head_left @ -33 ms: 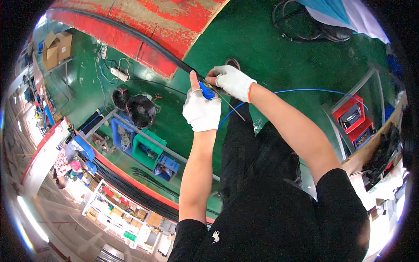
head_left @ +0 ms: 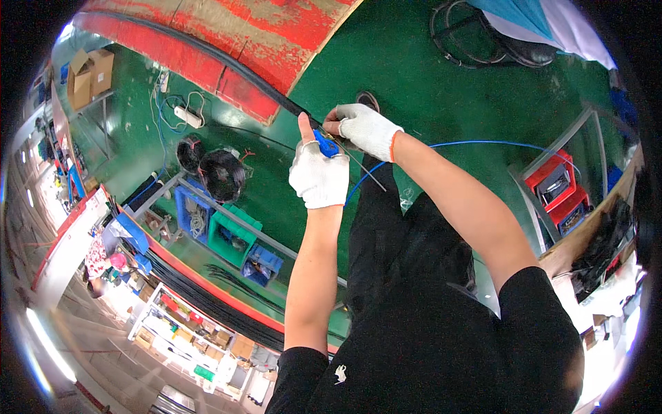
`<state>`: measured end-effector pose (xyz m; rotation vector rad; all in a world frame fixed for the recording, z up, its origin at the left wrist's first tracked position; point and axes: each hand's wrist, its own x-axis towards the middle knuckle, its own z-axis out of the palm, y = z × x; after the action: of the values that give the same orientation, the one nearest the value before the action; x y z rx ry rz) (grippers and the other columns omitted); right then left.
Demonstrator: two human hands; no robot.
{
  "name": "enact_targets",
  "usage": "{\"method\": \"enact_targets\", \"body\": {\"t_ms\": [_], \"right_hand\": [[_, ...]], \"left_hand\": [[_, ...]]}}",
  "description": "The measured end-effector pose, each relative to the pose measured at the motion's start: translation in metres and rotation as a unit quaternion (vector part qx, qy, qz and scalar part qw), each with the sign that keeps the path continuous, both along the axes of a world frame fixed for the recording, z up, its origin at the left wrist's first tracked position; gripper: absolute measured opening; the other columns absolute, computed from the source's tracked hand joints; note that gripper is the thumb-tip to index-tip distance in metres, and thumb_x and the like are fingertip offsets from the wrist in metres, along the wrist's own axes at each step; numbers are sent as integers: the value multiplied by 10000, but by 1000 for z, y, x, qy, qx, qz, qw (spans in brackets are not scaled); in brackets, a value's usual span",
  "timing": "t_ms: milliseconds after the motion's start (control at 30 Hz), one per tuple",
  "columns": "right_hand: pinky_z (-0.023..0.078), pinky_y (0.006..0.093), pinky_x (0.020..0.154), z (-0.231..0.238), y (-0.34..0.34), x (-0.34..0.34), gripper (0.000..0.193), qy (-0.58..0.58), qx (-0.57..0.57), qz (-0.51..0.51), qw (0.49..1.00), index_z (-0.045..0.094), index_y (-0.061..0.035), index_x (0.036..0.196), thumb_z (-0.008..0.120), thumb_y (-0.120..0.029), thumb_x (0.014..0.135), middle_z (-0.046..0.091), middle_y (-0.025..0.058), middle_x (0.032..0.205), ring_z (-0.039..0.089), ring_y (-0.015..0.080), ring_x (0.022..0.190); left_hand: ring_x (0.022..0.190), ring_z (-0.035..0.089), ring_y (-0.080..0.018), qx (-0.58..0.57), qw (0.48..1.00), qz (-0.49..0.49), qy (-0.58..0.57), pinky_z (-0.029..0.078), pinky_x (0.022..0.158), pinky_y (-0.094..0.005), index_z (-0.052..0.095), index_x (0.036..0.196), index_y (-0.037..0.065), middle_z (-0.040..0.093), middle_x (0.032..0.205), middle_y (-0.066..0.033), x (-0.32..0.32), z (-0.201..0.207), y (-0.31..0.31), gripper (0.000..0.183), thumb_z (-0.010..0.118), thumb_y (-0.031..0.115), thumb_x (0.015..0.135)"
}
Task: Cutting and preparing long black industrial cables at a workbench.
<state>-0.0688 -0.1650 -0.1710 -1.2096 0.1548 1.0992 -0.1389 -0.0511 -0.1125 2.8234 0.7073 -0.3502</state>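
Note:
My left hand (head_left: 318,176), in a white glove with bare thumb, is wrapped round a blue tool (head_left: 326,145) whose full shape I cannot make out. Its thumb lies close to the end of a long black cable (head_left: 241,69). My right hand (head_left: 367,130), also gloved with bare fingertips showing, is pinched just right of the blue tool; what its fingers hold is hidden. A thin grey rod (head_left: 369,174) sticks out from between the hands toward the lower right. From behind my left hand a blue hose (head_left: 483,143) curves off to the right.
The cable runs along a worn red bench (head_left: 262,41) at the far left. Blue and green bins (head_left: 227,238) stand on a metal frame at left, near black coils (head_left: 222,176) and a white power strip (head_left: 187,117). Red bins (head_left: 552,181) sit at right. A stool (head_left: 476,41) stands far right.

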Motion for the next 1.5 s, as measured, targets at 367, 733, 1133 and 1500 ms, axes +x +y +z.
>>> {"method": "enact_targets", "body": {"t_ms": [367,733,1133,1500], "right_hand": [[494,328,739,6,-5,2,280,-159,-85,103,978,721,-7,1114,634,-249,1002,709,75,931,629,159,833],[446,297,654,12,-39,-15,255,-114,-56,139,982,701,-13,1091,638,-252,1025,641,2,823,543,95,731],[340,267,473,-15,-42,-16,343,109,63,46,991,695,-53,1075,566,-371,1078,660,30,815,463,75,542],[420,268,624,7,-33,-12,336,14,39,94,995,664,-17,1176,671,-322,1035,604,-14,878,506,71,708]], "left_hand": [[884,742,-420,21,998,51,21,575,789,-496,369,1630,162,758,998,-212,-7,4,-6,829,696,257,873],[859,739,-413,30,998,48,13,570,780,-496,383,1631,168,758,970,-207,-6,5,-8,818,673,238,869],[870,736,-407,-8,998,61,-3,572,787,-480,357,1643,155,748,1001,-209,-11,5,-4,852,707,237,871],[914,741,-428,-29,997,71,7,571,818,-493,408,1621,168,755,1006,-233,-4,13,-7,841,737,261,853]]}}
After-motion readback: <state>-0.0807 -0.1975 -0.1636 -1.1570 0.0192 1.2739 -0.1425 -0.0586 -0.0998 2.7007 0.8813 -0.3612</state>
